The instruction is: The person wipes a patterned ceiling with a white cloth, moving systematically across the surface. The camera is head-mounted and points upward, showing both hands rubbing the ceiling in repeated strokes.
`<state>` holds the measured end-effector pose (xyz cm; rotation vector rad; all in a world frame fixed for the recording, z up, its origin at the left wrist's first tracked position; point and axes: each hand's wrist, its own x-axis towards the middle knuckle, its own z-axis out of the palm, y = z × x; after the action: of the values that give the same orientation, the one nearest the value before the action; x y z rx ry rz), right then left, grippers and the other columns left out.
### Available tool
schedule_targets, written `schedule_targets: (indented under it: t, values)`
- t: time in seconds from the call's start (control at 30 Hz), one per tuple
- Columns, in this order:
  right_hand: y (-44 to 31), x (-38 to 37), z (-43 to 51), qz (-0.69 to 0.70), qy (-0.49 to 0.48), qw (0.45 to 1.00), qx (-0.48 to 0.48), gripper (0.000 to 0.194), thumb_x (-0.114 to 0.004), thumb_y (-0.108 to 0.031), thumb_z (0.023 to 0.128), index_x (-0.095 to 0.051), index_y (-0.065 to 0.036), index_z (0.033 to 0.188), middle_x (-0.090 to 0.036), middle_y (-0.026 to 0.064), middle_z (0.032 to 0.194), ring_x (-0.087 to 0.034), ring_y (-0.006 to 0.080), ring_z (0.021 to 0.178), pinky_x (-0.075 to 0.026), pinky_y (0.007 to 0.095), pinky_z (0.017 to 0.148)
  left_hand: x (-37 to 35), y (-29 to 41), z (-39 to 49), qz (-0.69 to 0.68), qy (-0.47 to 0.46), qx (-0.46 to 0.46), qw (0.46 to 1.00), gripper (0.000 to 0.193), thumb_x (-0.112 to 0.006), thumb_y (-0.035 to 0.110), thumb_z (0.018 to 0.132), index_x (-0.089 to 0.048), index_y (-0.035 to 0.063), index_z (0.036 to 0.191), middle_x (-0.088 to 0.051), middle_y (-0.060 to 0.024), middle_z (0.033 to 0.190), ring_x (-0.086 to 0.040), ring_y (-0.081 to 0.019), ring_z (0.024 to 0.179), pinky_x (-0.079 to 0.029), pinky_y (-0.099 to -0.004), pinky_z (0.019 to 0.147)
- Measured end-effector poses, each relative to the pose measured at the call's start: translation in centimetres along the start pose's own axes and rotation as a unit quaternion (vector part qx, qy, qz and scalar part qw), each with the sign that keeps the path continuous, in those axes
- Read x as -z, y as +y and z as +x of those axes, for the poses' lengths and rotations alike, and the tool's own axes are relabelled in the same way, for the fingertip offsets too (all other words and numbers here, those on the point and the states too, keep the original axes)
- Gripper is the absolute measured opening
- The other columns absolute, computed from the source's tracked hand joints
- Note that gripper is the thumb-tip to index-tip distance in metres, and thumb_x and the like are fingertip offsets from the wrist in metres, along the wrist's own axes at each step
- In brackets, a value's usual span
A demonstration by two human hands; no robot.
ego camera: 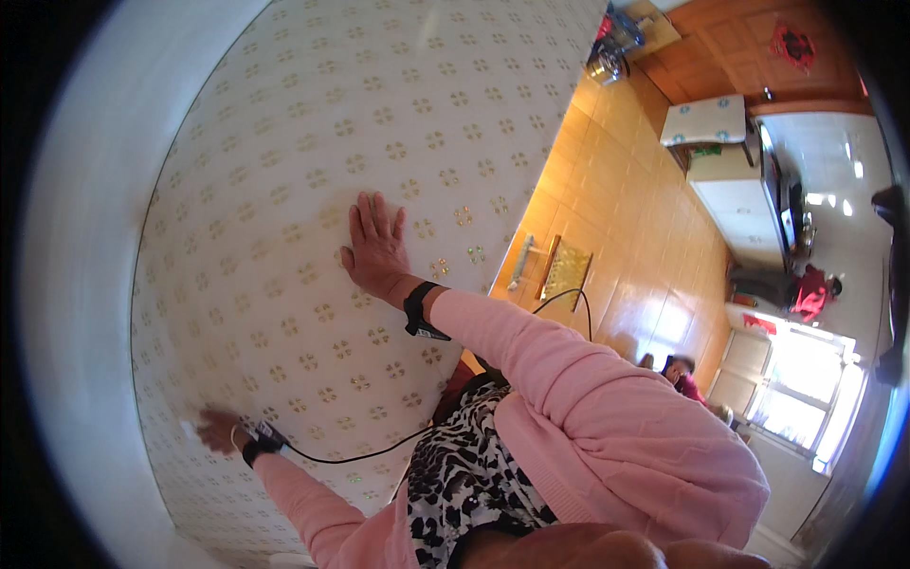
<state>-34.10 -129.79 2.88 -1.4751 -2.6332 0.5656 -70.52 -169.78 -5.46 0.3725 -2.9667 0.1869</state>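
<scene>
A large white covering (306, 163) printed with small gold four-part motifs fills the left and middle of the view. My right hand (377, 249) lies palm down on it, fingers a little apart, with nothing held. Further to the lower left, my left hand (219, 431) is at the covering near its far edge; it is blurred, and a small whitish patch shows at its fingertips. Whether it grips anything is unclear. Both wrists wear black straps with small devices, and a black cable (355, 459) runs from the left one towards my body.
A pale wall runs along the covering's left edge. On the tiled floor (618, 206) to the right stand a low woven stool (566, 274), a small patterned table (704, 121) and a white cabinet (739, 213). Two other people are near the window (803, 377), apart from my hands.
</scene>
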Motion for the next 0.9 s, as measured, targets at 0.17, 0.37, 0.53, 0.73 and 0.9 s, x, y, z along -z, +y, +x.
schedule_targets:
  t: [0.17, 0.37, 0.53, 0.73, 0.9]
  values:
    - [0.3, -0.3, -0.4, 0.019, 0.043, 0.999, 0.004, 0.066, -0.047, -0.034, 0.094, -0.029, 0.002, 0.147, -0.015, 0.0190, 0.159, -0.008, 0.0382, 0.148, -0.010, 0.0657, 0.113, 2.0, 17.3, -6.7, -0.069, 0.129, -0.375, 0.915, 0.068, -0.051, 0.056, 0.092, -0.052, 0.0006, 0.132, -0.052, -0.0174, 0.136, -0.048, -0.0377, 0.124, -0.044, -0.0497, 0.098]
    - [2.0, -0.6, -1.0, 0.188, 0.156, 0.969, 0.046, 0.056, -0.049, -0.023, 0.093, -0.036, 0.001, 0.142, -0.027, 0.0179, 0.155, -0.027, 0.0365, 0.142, -0.017, 0.0606, 0.114, 11.0, 23.7, -28.5, -0.156, 0.111, -0.582, 0.790, 0.063, -0.052, 0.042, 0.094, -0.042, 0.0032, 0.142, -0.038, -0.0185, 0.150, -0.031, -0.0378, 0.141, -0.026, -0.0529, 0.112]
    - [5.1, 1.1, -2.9, 0.303, 0.138, 0.939, 0.087, 0.056, -0.055, -0.017, 0.089, -0.039, 0.001, 0.139, -0.036, 0.0220, 0.149, -0.038, 0.0394, 0.134, -0.029, 0.0482, 0.114, 16.9, 15.9, -40.5, -0.145, -0.085, -0.647, 0.743, 0.071, -0.055, 0.039, 0.092, -0.029, 0.0043, 0.148, -0.024, -0.0221, 0.156, -0.019, -0.0437, 0.144, -0.022, -0.0584, 0.111]
    - [11.3, 3.9, -9.4, 0.296, 0.166, 0.938, 0.066, 0.057, -0.057, -0.016, 0.087, -0.040, 0.000, 0.140, -0.033, 0.0232, 0.149, -0.037, 0.0429, 0.132, -0.031, 0.0492, 0.111, 16.7, 15.7, -43.7, -0.414, -0.271, -0.581, 0.646, 0.058, -0.056, 0.022, 0.094, -0.037, -0.0019, 0.143, -0.033, -0.0256, 0.150, -0.026, -0.0436, 0.141, -0.018, -0.0519, 0.116]
    - [10.7, 4.5, -12.5, 0.127, 0.143, 0.966, 0.173, 0.059, -0.063, -0.027, 0.082, -0.049, -0.008, 0.136, -0.036, 0.0193, 0.147, -0.032, 0.0401, 0.136, -0.027, 0.0638, 0.105, 16.5, 18.1, -37.9, -0.583, -0.327, -0.223, 0.710, 0.046, -0.052, 0.015, 0.093, -0.048, -0.0033, 0.135, -0.047, -0.0244, 0.139, -0.036, -0.0415, 0.134, -0.022, -0.0516, 0.114]
